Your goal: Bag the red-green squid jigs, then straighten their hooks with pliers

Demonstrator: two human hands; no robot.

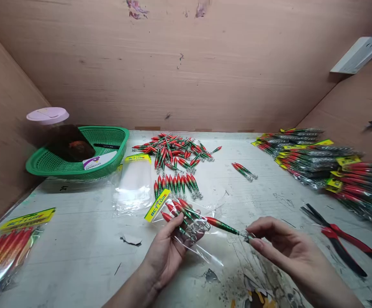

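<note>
My left hand (pixel 169 244) is closed on a clear plastic bag with a yellow header card (pixel 157 206). Several red and green fishing lures (pixel 186 214) lie in or against that bag under my thumb; which of them are inside is hard to tell. Between thumb and forefinger, my right hand (pixel 282 246) pinches one fishing lure (pixel 223 226) by its hook end. Its red tip points left and reaches the bunch in my left hand. Beyond the bag stands a row of similar lures (pixel 176 185), with a loose pile (pixel 173 149) behind it.
Empty header bags (pixel 134 184) lie left of the row. A green basket (pixel 115 164) holds a card and a pen. Packed lures sit in stacks (pixel 314 162) at right, beside red-handled pliers (pixel 340 239). Another filled bag (pixel 9 248) is at left; two lures (pixel 244 171) lie apart.
</note>
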